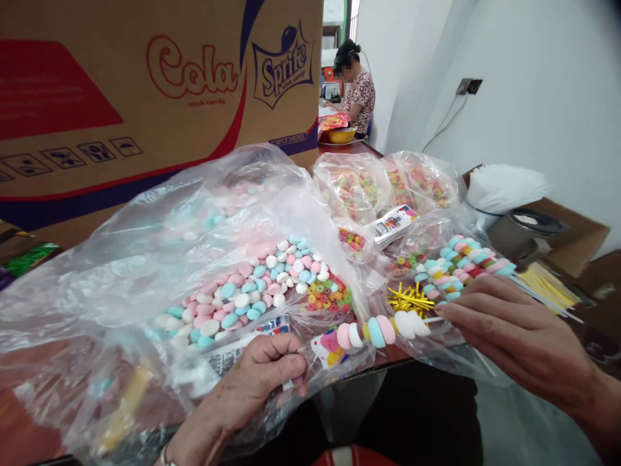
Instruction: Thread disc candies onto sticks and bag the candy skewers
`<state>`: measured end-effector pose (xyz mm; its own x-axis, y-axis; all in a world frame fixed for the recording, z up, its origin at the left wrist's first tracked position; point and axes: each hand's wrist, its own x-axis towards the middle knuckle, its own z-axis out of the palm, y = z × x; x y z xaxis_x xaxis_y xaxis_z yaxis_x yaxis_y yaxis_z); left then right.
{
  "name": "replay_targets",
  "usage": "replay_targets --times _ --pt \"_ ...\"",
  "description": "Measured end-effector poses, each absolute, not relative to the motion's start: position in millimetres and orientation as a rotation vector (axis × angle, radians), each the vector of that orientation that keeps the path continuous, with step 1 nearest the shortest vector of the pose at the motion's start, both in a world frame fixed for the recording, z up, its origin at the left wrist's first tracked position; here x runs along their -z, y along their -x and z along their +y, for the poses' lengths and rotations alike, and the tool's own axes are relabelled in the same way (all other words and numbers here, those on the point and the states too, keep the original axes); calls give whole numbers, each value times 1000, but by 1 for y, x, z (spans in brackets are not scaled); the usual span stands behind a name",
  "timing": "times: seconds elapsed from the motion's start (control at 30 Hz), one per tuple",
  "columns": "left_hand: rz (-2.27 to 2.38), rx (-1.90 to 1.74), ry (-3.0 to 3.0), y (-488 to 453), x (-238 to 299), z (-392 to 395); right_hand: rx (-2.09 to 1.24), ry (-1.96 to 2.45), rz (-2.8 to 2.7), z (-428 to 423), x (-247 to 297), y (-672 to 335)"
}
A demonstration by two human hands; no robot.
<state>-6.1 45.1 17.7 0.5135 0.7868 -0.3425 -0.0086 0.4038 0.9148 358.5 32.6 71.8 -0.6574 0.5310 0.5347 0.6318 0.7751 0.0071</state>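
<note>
A candy skewer (381, 331) of pink, white and blue pieces lies across the space between my hands. My left hand (262, 375) is closed in a pinch at its left end, on what looks like a clear wrapper beside a colourful printed card (328, 349). At the other end, the fingers of my right hand (524, 349) are closed on the skewer's white stick (433, 319). Behind my right hand lies a pile of finished-looking candy skewers (466, 262). Gold twist ties (410, 298) are heaped just beyond the skewer.
A big plastic bag holds pink, white and blue candies (242, 294), with ring-shaped candies (330, 294) beside them. More bagged rings (398, 184) and a stack of cards (395, 225) sit farther back. A large carton (194, 129) stands behind. Another person (359, 94) sits beyond.
</note>
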Motion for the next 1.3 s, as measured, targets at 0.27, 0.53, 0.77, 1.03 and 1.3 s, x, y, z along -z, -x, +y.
replay_targets --times 0.27,0.53,0.77,1.03,1.3 --pt "878 -626 -1136 13 -14 47 247 984 -2335 32 -69 -355" --pt "801 -622 -984 8 -9 46 282 946 -2359 32 -69 -351" --pt "779 -622 -887 2 -14 48 284 962 -2329 33 -66 -349" --pt "817 -621 -890 2 -15 48 253 996 -2335 31 -65 -353" --pt "900 -596 -927 0 -16 50 276 986 -2353 30 -63 -354"
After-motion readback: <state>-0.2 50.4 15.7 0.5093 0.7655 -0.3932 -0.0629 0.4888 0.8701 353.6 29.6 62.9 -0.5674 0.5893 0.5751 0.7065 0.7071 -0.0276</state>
